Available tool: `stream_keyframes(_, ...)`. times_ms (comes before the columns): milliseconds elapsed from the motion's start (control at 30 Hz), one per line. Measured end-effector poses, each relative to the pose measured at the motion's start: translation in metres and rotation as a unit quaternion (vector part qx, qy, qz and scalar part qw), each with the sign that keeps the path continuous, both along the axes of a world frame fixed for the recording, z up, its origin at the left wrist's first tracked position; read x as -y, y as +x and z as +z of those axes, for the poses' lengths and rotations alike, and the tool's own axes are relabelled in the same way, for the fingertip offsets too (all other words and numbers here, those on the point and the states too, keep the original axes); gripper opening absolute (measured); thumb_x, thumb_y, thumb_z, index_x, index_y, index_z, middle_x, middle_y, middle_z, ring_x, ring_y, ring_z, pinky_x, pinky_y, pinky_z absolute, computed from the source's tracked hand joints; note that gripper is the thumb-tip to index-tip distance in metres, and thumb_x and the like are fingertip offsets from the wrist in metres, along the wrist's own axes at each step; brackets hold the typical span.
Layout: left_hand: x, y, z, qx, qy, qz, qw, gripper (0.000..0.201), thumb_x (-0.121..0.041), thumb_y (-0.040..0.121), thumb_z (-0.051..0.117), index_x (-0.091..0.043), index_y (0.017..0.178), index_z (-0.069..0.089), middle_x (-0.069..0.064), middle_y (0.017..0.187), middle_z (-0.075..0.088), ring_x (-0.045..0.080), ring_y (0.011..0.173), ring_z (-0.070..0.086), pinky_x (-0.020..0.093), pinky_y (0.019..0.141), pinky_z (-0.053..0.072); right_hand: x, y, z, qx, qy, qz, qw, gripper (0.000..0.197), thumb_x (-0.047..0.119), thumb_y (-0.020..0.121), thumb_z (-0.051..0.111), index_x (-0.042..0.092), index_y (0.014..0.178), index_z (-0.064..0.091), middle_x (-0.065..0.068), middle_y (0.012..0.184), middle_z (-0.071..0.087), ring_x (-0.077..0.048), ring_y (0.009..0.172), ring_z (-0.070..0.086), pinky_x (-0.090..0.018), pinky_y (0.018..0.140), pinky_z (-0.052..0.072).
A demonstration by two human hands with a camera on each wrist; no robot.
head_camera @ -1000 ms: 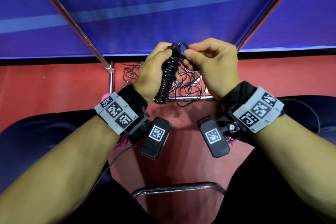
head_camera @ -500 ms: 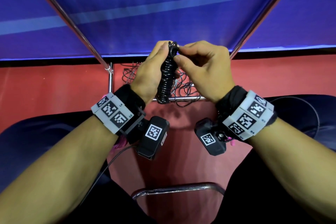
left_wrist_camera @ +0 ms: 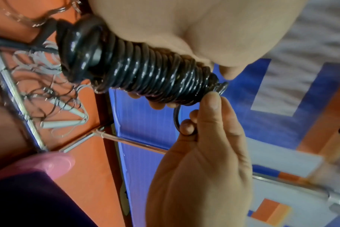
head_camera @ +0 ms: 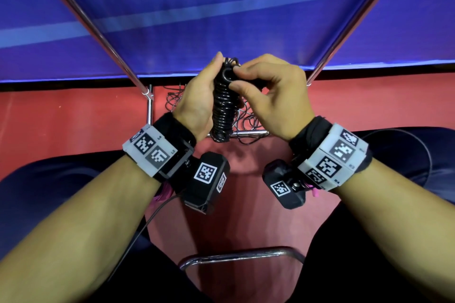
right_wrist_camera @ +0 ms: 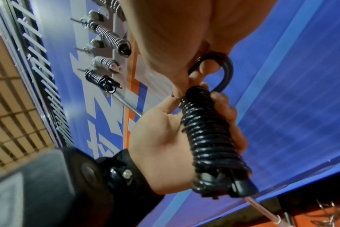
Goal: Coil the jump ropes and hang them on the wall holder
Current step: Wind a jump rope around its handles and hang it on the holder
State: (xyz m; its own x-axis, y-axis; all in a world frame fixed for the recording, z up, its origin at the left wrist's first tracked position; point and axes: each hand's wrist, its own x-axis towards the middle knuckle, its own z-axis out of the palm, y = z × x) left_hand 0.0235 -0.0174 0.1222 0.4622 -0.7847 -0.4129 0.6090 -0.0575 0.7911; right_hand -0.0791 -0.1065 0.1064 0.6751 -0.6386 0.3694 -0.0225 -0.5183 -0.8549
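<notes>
Jump rope of glossy black plastic cord (head_camera: 223, 106), wound in tight ridged turns into a thick spring-like bundle, stands nearly upright between our hands, in mid-air before the blue banner wall (head_camera: 221, 19). Our left hand (head_camera: 194, 106) is clasped round the bundle. In the head view its fingers are hidden behind the coils. Our right hand (head_camera: 275, 98) pinches a loose loop of cord at the top end, the loop curving round one fingertip. Where the cord's end runs we cannot tell. Of the handles only smooth black butt ends show, at the bottom. Behind the bundle a tangle of thin dark and pale ropes (head_camera: 248, 118) lies on the red floor (head_camera: 73, 118), partly covered by our hands. The right wrist view shows, blurred, black and white coiled ropes (right_wrist_camera: 107, 38) hanging on the wall holder (right_wrist_camera: 87, 48).
</notes>
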Motion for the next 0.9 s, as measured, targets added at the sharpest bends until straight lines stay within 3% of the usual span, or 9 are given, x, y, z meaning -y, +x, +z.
stream_keyframes(67, 0.002, 0.002, -0.005, 0.032, 0.002, -0.003, 0.999, 0.049, -0.052, 0.102, 0.038, -0.018, 0.077, 0.064, 0.013, 0.086, 0.056, 0.035, 0.099, 0.048, 0.052, 0.091, 0.043, -0.001, 0.001, 0.001, 0.0, 0.03, -0.02, 0.999, 0.012, 0.013, 0.08, 0.078, 0.004, 0.089, 0.076, -0.001, 0.083, 0.068, -0.015, 0.077, 0.066, -0.028, 0.073, 0.053)
stream_keyframes(133, 0.003, 0.004, -0.007, 0.084, 0.02, -0.012, 0.996, 0.054, -0.057, 0.101, 0.035, -0.022, 0.072, 0.063, 0.008, 0.077, 0.056, 0.028, 0.081, 0.052, 0.041, 0.075, 0.044, -0.004, 0.001, 0.002, -0.016, 0.028, -0.029, 0.999, 0.01, 0.014, 0.08, 0.077, 0.005, 0.084, 0.076, -0.006, 0.079, 0.069, -0.019, 0.074, 0.065, -0.034, 0.07, 0.052)
stream_keyframes(233, 0.003, 0.004, -0.012, 0.178, 0.048, 0.0, 0.983, 0.049, -0.043, 0.108, 0.035, -0.021, 0.077, 0.065, 0.002, 0.071, 0.063, 0.023, 0.068, 0.056, 0.033, 0.063, 0.047, -0.005, 0.002, 0.005, -0.04, 0.037, -0.035, 0.998, 0.009, 0.015, 0.079, 0.076, 0.006, 0.08, 0.075, -0.007, 0.077, 0.068, -0.021, 0.072, 0.064, -0.037, 0.069, 0.051)
stream_keyframes(467, 0.001, 0.005, -0.018, 0.249, 0.003, -0.004, 0.968, 0.026, -0.034, 0.098, 0.042, -0.021, 0.096, 0.064, 0.01, 0.084, 0.059, 0.026, 0.066, 0.053, 0.031, 0.053, 0.049, 0.001, 0.007, 0.008, -0.083, 0.085, -0.069, 0.991, 0.012, 0.016, 0.077, 0.075, 0.023, 0.071, 0.067, 0.01, 0.068, 0.06, -0.01, 0.062, 0.055, -0.024, 0.064, 0.044)
stream_keyframes(600, -0.001, 0.004, -0.018, 0.257, -0.014, -0.007, 0.966, 0.024, -0.031, 0.097, 0.047, -0.021, 0.105, 0.067, 0.002, 0.093, 0.065, 0.022, 0.078, 0.056, 0.043, 0.073, 0.047, 0.007, 0.007, 0.008, -0.098, 0.084, -0.092, 0.987, 0.02, 0.013, 0.075, 0.075, 0.027, 0.068, 0.063, 0.01, 0.066, 0.059, -0.013, 0.062, 0.054, -0.025, 0.064, 0.044)
stream_keyframes(700, -0.001, 0.004, -0.015, 0.234, -0.015, -0.014, 0.972, 0.024, -0.03, 0.096, 0.051, -0.023, 0.108, 0.07, -0.001, 0.094, 0.068, 0.019, 0.081, 0.058, 0.044, 0.075, 0.048, 0.006, 0.004, 0.01, -0.095, 0.063, -0.094, 0.989, 0.014, 0.016, 0.075, 0.073, 0.027, 0.07, 0.065, 0.003, 0.069, 0.063, -0.019, 0.064, 0.058, -0.029, 0.064, 0.047)
stream_keyframes(800, -0.001, 0.005, -0.013, 0.262, -0.028, -0.017, 0.965, 0.023, -0.037, 0.096, 0.056, -0.031, 0.109, 0.074, 0.003, 0.108, 0.071, 0.023, 0.1, 0.064, 0.055, 0.099, 0.049, 0.009, 0.001, 0.008, -0.081, 0.066, -0.088, 0.991, 0.004, 0.019, 0.076, 0.074, 0.017, 0.073, 0.072, -0.006, 0.072, 0.068, -0.024, 0.064, 0.061, -0.033, 0.063, 0.05)
stream_keyframes(833, -0.002, 0.005, -0.012, 0.272, -0.028, -0.021, 0.962, 0.025, -0.04, 0.094, 0.056, -0.033, 0.11, 0.074, 0.002, 0.109, 0.072, 0.023, 0.103, 0.064, 0.054, 0.101, 0.049, 0.01, 0.001, 0.007, -0.078, 0.067, -0.083, 0.991, 0.005, 0.019, 0.076, 0.074, 0.016, 0.073, 0.072, -0.007, 0.072, 0.068, -0.025, 0.064, 0.061, -0.035, 0.063, 0.05)
stream_keyframes(900, -0.004, 0.005, -0.01, 0.283, -0.021, -0.031, 0.959, 0.024, -0.041, 0.096, 0.055, -0.036, 0.112, 0.072, 0.0, 0.106, 0.072, 0.025, 0.098, 0.066, 0.047, 0.089, 0.054, 0.01, -0.001, 0.007, -0.062, 0.08, -0.068, 0.993, 0.005, 0.017, 0.077, 0.075, 0.015, 0.074, 0.072, -0.012, 0.073, 0.07, -0.027, 0.064, 0.063, -0.04, 0.064, 0.052)
